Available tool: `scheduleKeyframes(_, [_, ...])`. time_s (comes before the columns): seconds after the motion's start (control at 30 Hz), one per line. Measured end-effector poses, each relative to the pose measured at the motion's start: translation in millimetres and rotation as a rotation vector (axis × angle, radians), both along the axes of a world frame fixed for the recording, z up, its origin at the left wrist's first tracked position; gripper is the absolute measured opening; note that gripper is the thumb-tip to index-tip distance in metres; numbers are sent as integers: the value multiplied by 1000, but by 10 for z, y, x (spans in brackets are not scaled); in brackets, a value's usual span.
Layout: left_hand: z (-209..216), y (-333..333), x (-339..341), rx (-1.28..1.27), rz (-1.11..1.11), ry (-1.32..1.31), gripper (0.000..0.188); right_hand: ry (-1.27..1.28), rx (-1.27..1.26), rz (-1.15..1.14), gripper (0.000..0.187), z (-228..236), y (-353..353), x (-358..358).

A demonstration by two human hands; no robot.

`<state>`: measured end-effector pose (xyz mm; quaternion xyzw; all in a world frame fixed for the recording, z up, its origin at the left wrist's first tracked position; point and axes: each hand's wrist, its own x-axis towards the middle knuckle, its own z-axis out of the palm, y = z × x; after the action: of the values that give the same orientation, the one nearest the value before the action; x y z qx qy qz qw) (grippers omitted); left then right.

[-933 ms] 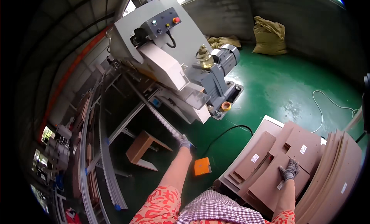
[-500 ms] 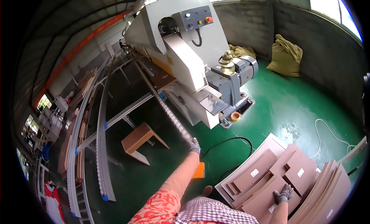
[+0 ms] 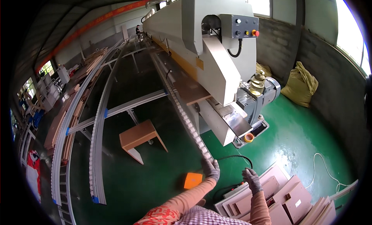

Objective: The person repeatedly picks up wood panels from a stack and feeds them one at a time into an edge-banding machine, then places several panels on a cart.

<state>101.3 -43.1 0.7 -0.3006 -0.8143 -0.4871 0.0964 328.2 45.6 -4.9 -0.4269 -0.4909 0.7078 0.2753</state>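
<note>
My left hand [image 3: 211, 170], in a grey glove, is closed round the near end of a roller rail [image 3: 190, 127] with pale rollers, which runs away along the machine [image 3: 223, 66]. My right hand [image 3: 252, 180], gloved too, is raised above the near edge of the stacked brown panels [image 3: 277, 198], its fingers loosely bent and apart, with nothing visible in them. A black cable [image 3: 236, 156] curves beside its fingertips; whether they touch is unclear. Between machine and rail lies a brown board [image 3: 190, 91] on the machine's bed.
Left of the rail stand a small brown bench [image 3: 137, 136] and long metal roller tracks [image 3: 101, 155]. An orange box [image 3: 193, 181] lies on the green floor near me. A grey motor [image 3: 269, 91] sits at the machine's end, a yellow sack [image 3: 300, 85] by the wall.
My right hand has lifted off the panels and moved left, toward the cable. My left hand stays at the rail's end. The view has shifted, bringing more of the machine's length in.
</note>
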Motion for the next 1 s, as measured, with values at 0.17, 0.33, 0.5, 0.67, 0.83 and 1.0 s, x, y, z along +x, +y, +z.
scheduleKeyframes(0.17, [82,-62,-65,52,-136,-119,79,237,-213,347,68,376,676,-1586])
scheduleKeyframes(0.33, [53,-78,-164,127,-242,-216,79,474,-422,369,60,377,1074,-2963])
scheduleKeyframes(0.5, [-70,-6,-213,140,-288,-350,78,757,-737,199,48,424,1206,-3756])
scheduleKeyframes(0.67, [55,-56,-259,92,-249,-287,78,774,-728,113,40,382,1195,-3980])
scheduleKeyframes(0.83, [312,20,-109,191,-191,-248,57,506,-37,4,34,-252,1439,-3274])
scheduleKeyframes(1.0, [217,-34,-105,121,-175,-239,64,699,-486,-149,36,553,715,-1982])
